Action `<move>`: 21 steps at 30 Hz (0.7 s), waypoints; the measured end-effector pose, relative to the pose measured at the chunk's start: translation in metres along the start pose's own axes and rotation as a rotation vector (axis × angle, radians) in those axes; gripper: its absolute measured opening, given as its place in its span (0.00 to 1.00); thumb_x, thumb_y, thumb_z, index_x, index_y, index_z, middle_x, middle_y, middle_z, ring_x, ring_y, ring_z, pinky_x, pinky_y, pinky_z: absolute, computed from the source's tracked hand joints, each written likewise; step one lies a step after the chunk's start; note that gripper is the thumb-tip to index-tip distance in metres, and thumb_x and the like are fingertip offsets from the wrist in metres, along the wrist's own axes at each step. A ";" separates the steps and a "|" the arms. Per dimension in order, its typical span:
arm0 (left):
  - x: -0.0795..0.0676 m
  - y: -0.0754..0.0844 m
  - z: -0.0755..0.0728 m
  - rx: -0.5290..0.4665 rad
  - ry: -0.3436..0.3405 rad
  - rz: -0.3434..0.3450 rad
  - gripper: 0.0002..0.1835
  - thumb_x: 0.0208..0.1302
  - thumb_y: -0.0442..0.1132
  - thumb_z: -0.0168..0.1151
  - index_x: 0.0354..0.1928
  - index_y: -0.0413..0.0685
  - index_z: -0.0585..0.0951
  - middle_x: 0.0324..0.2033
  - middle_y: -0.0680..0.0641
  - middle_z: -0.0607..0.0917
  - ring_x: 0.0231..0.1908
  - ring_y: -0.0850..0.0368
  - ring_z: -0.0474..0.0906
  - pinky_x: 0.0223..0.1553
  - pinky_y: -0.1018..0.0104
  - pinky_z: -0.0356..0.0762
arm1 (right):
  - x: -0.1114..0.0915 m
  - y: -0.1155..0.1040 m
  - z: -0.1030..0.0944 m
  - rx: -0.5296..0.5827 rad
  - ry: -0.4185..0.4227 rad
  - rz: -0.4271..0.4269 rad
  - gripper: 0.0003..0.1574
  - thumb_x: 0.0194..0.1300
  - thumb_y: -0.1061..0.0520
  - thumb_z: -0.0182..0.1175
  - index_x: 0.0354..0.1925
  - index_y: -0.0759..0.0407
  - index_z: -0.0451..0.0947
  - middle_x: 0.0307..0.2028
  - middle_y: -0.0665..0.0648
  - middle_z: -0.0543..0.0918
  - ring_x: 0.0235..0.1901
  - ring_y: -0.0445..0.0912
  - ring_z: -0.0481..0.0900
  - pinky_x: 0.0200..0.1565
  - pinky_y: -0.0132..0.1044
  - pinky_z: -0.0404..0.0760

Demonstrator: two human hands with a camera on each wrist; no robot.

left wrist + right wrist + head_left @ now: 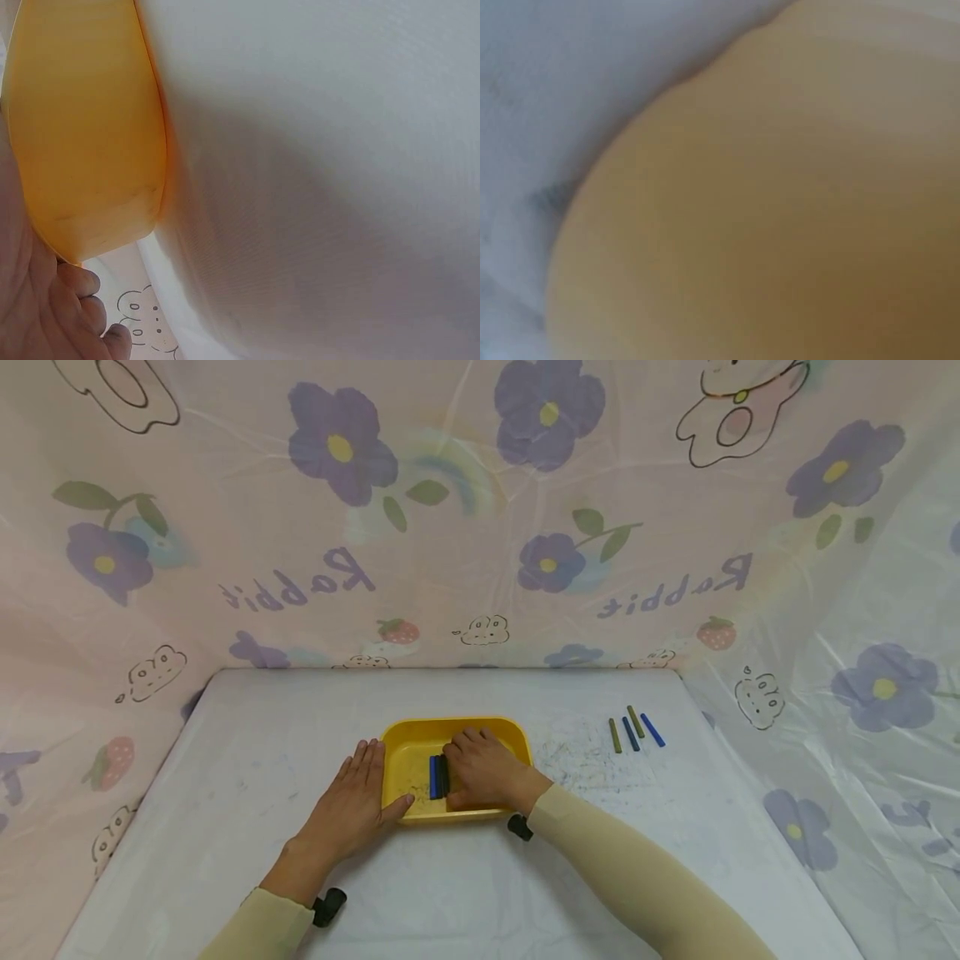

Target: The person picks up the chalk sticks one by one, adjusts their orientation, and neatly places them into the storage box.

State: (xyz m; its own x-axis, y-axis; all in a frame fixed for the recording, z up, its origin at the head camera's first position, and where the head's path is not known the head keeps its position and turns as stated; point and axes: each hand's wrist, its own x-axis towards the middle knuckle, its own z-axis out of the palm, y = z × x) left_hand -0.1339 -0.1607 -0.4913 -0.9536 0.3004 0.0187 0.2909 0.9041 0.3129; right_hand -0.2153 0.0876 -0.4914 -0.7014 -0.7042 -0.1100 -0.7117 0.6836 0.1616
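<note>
A yellow plastic tray [408,724] lies on the white table, with several crayons inside. Side by side near its middle are a blue crayon [432,777] and a dark crayon [444,775]. My left hand [352,797] rests along the tray's left wall with fingers straight, the thumb reaching over the near rim. Reaching into the tray, my right hand [483,768] bends over the row, fingertips near the far end of the dark crayon and thumb near its near end. The palm hides whatever lies beneath. In the right wrist view only the tray wall [742,187] shows, blurred.
Right of the tray lie two olive crayons [615,736], a dark blue crayon [631,734] and a bright blue crayon [652,730]. Smudges mark the white table [577,768] beside them. A patterned curtain [450,568] stands behind the table and along both sides.
</note>
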 end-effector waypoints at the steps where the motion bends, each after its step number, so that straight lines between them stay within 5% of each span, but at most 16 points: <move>1: 0.000 0.000 0.000 0.000 0.000 0.000 0.55 0.77 0.68 0.51 0.82 0.28 0.48 0.82 0.30 0.54 0.83 0.34 0.46 0.81 0.39 0.52 | 0.000 0.000 0.000 0.000 -0.007 0.000 0.49 0.61 0.21 0.64 0.65 0.54 0.78 0.57 0.53 0.81 0.53 0.48 0.74 0.51 0.40 0.73; 21: 0.000 0.000 -0.002 -0.005 -0.008 0.006 0.55 0.78 0.67 0.52 0.82 0.27 0.47 0.81 0.29 0.53 0.83 0.33 0.46 0.80 0.38 0.52 | 0.002 -0.001 0.001 0.034 -0.034 0.002 0.47 0.62 0.23 0.63 0.63 0.54 0.77 0.55 0.52 0.80 0.51 0.48 0.72 0.52 0.41 0.73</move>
State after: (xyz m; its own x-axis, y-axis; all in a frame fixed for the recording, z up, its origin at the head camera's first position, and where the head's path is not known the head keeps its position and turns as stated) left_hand -0.1335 -0.1611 -0.4891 -0.9512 0.3083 0.0130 0.2963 0.9008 0.3174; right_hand -0.2163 0.0856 -0.4926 -0.7032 -0.6966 -0.1428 -0.7110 0.6914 0.1284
